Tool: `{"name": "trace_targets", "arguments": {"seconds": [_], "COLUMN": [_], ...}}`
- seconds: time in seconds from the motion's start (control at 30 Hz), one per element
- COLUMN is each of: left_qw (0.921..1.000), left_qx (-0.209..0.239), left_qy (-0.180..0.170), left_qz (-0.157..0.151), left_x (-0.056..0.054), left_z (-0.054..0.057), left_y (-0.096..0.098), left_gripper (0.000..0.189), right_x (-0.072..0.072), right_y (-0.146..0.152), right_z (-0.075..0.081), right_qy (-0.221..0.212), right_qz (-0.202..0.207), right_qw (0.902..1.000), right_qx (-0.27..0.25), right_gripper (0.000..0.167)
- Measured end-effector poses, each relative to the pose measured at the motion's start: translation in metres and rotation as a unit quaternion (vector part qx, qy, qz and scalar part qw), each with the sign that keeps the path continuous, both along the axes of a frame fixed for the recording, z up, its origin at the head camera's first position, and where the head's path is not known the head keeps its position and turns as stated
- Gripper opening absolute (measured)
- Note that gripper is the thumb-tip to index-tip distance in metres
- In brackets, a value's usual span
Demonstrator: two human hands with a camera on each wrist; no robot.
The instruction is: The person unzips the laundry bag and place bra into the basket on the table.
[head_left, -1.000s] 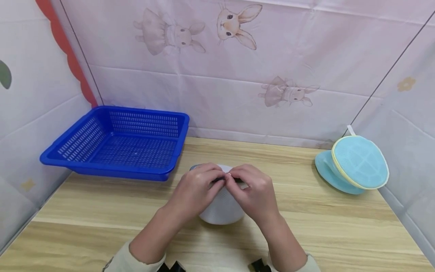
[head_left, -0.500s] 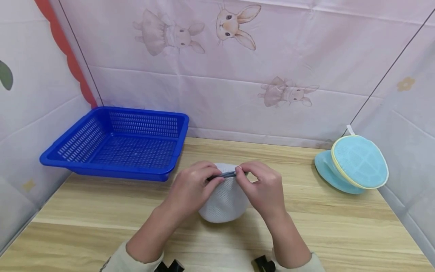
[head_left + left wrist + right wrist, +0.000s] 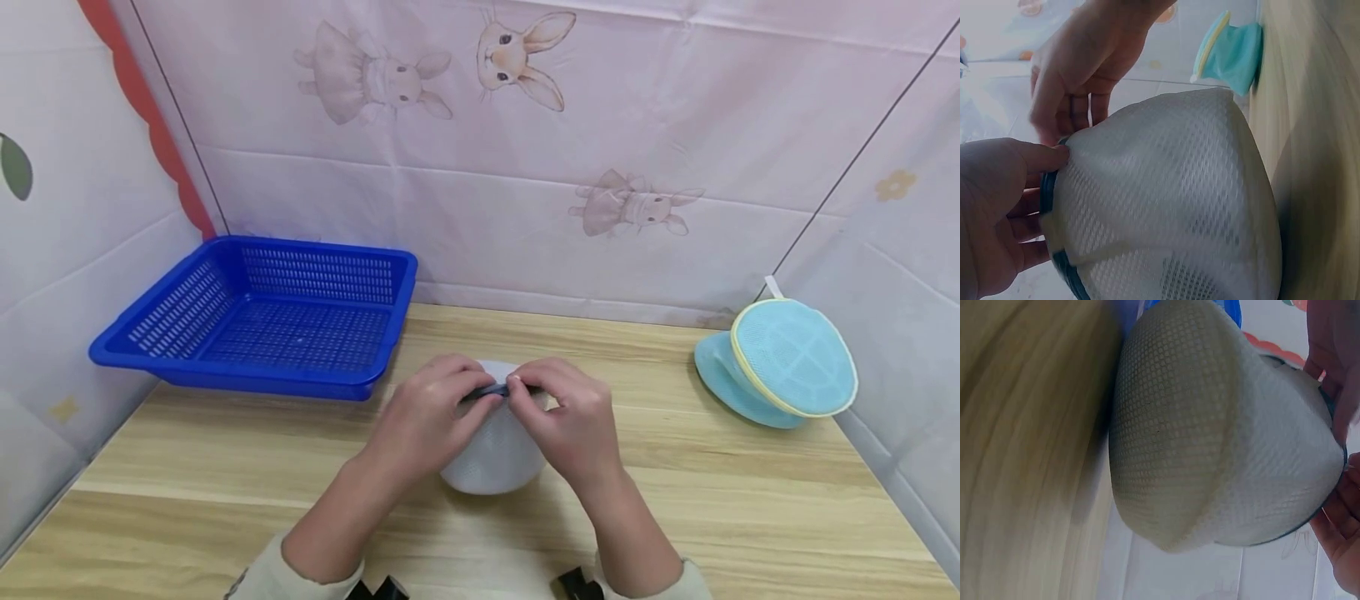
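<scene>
A white mesh laundry bag (image 3: 491, 458) with a dark blue-grey zipper (image 3: 492, 391) along its top stands on the table. My left hand (image 3: 431, 412) pinches the zippered edge between thumb and fingers, on the left side. Close beside it, my right hand (image 3: 570, 412) pinches the same zipper with thumb and index finger. Whether a zipper pull sits under those fingertips cannot be made out. In the left wrist view the mesh bag (image 3: 1160, 181) bulges out and the left thumb lies on its rim. The right wrist view shows the bag's rounded side (image 3: 1179, 425).
A blue plastic basket (image 3: 300, 333) stands at the back left. At the back right, a light blue mesh bag with yellow trim (image 3: 797, 358) leans near the wall. Printed cloth walls (image 3: 450, 208) enclose the wooden table (image 3: 225, 475).
My right hand moved right along the zipper, apart from the left hand, then came back left beside it. The left hand stayed nearly in place. The bag shifted only slightly.
</scene>
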State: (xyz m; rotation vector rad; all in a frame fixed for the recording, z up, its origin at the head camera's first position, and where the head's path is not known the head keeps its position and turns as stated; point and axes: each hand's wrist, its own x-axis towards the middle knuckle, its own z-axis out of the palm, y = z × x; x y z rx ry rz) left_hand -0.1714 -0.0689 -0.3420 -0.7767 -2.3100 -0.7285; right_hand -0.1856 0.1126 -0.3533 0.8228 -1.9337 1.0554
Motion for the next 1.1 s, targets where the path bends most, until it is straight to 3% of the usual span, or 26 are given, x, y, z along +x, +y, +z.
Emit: {"name": "trace_targets", "arguments": {"seconds": [0.2,0.43,0.83,1.1], "left_qw": [0.9998,0.9997,0.9998,0.9993], "left_qx": [0.006,0.022,0.016,0.031], "left_qy": [0.013,0.005,-0.004,-0.021], "left_qz": [-0.016,-0.012,-0.007,0.000], "left_x": [0.0007,0.0014,0.0014,0.0006], "left_z": [-0.0017,-0.0011,0.0020,0.0050], "left_y": [0.0020,0.0010,-0.0002,-0.0017], "left_gripper": [0.011,0.010,0.010,0.010], "right_x": [0.0013,-0.0012,-0.0004,-0.0034], "right_y": [-0.0047,-0.0071,-0.0045,0.0011], "right_z": [-0.0020,-0.0065,-0.0077,-0.0042], "right_qy": [-0.009,-0.017,-0.041,-0.023], "right_qz": [0.017,0.027,-0.023,-0.042], "right_qw": [0.9998,0.9994,0.9989,0.9986], "right_qx": [0.010,0.016,-0.005,-0.023], "right_gripper": [0.006,0.006,0.005,0.006]}}
